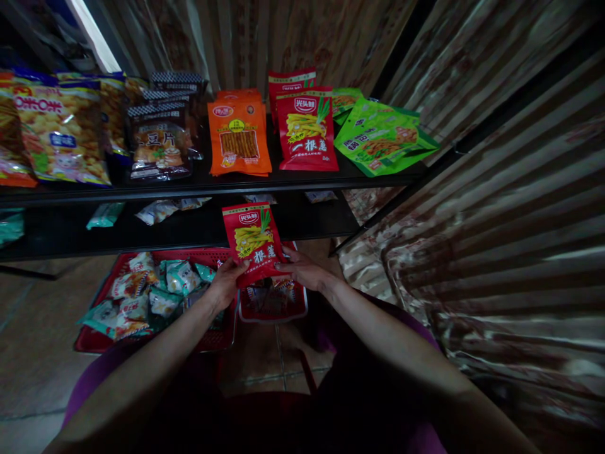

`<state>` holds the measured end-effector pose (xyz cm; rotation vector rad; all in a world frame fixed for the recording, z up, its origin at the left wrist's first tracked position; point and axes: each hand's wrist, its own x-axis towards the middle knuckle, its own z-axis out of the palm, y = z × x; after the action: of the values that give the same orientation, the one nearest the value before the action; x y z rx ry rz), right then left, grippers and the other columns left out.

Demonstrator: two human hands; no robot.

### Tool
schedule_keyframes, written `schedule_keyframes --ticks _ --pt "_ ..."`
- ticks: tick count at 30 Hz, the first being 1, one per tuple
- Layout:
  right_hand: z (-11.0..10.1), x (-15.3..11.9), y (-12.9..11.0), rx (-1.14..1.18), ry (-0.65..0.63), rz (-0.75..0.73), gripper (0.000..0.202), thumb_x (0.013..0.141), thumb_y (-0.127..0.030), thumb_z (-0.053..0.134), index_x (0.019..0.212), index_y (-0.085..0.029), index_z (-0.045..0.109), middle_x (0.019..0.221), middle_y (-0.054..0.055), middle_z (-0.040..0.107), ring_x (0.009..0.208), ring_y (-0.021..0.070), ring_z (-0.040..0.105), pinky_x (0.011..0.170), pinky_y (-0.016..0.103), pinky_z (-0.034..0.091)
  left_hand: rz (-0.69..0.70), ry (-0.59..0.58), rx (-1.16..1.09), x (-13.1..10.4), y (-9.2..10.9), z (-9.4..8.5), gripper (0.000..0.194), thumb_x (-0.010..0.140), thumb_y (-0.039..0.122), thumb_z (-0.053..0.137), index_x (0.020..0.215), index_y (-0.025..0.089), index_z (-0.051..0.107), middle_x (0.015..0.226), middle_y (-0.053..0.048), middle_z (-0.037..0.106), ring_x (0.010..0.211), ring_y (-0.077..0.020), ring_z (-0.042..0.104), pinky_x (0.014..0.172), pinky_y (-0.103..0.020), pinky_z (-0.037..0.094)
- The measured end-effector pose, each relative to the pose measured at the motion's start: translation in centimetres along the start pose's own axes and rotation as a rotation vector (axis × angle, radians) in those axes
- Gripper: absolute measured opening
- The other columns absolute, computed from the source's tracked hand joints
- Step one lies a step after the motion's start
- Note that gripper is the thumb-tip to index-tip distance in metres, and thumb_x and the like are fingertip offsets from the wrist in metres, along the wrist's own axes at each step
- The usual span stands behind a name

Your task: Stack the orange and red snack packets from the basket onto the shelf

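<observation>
Between my two hands is a red snack bag with a picture of yellow sticks and green onion, its front turned up to me. My left hand pinches its lower left edge, thumb on the front. At the lower right edge my right hand grips it too. The bag hangs in front of the lower shelf, above a small red basket with dark packets inside. On the upper shelf stand more red snack bags of the same look.
Orange bags, brown bags, yellow-blue bags and leaning green bags line the upper shelf. Small packets lie on the lower shelf. A wide red basket holds several packets. A patterned curtain hangs at right.
</observation>
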<state>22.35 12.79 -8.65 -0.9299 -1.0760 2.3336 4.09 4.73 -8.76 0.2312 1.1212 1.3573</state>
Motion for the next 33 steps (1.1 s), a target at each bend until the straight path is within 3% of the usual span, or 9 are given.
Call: schedule_keyframes --ticks 7,13,16,19,24,29,33 --pt "0.4 0.1 0.4 0.006 0.097 0.043 0.049 0.062 -0.031 0.080 0.106 -0.019 0.061 0.094 0.005 0.073 0.080 0.0165 0.069 0.082 0.032 0.054 0.013 -0.009 0.062 -0.2 -0.6 -0.3 0.041 0.055 0.025 0.084 0.091 0.017 0.066 0.086 -0.003 0.074 0.080 -0.0195 0.069 0.084 -0.037 0.053" --pt "0.4 0.0 0.7 0.027 0.166 0.043 0.040 0.059 -0.026 0.080 0.096 -0.019 0.064 0.086 0.002 0.074 0.074 0.0162 0.069 0.076 0.030 0.055 0.000 -0.024 0.110 -0.1 -0.8 0.0 0.044 0.054 0.028 0.084 0.092 0.017 0.065 0.085 -0.003 0.072 0.082 -0.0193 0.067 0.083 -0.037 0.051" --pt "0.3 -0.1 0.6 0.015 0.241 0.032 0.038 0.061 -0.025 0.078 0.096 -0.019 0.065 0.086 0.003 0.074 0.075 0.0177 0.070 0.080 0.033 0.056 0.039 0.091 0.172 0.3 -0.7 -0.1 0.041 0.056 0.027 0.083 0.091 0.020 0.063 0.086 -0.002 0.071 0.086 -0.0185 0.066 0.083 -0.035 0.051" --pt "0.1 -0.2 0.6 -0.078 0.343 -0.023 0.034 0.063 -0.028 0.076 0.095 -0.021 0.065 0.086 0.002 0.074 0.076 0.0197 0.070 0.084 0.039 0.055 0.166 0.230 0.263 0.5 -0.4 -0.1 0.037 0.058 0.023 0.080 0.091 0.020 0.062 0.093 -0.003 0.068 0.091 -0.0161 0.063 0.085 -0.031 0.048" --pt "-0.1 -0.2 0.8 -0.323 0.375 -0.133 0.031 0.067 -0.033 0.074 0.095 -0.023 0.065 0.090 0.001 0.073 0.081 0.0198 0.069 0.087 0.040 0.054 0.211 0.062 0.354 -0.3 -0.2 0.5 0.030 0.063 0.028 0.076 0.090 0.019 0.067 0.105 -0.007 0.066 0.097 -0.0194 0.061 0.082 -0.031 0.050" --pt "0.1 -0.1 0.9 -0.319 0.341 -0.157 0.034 0.069 -0.038 0.072 0.097 -0.022 0.064 0.088 0.002 0.072 0.076 0.0196 0.067 0.080 0.038 0.054 0.216 0.056 0.352 -0.6 0.1 0.6 0.032 0.064 0.036 0.076 0.090 0.019 0.068 0.108 -0.008 0.067 0.103 -0.0227 0.060 0.085 -0.034 0.049" --pt "1.0 -0.4 0.8 -0.710 0.380 -0.241 0.032 0.075 -0.038 0.065 0.104 -0.025 0.063 0.097 0.003 0.070 0.088 0.0227 0.065 0.086 0.042 0.050 0.122 -0.034 0.317 -0.5 0.2 0.5 0.042 0.065 0.039 0.076 0.102 0.021 0.067 0.122 -0.011 0.062 0.115 -0.0271 0.055 0.091 -0.039 0.046"
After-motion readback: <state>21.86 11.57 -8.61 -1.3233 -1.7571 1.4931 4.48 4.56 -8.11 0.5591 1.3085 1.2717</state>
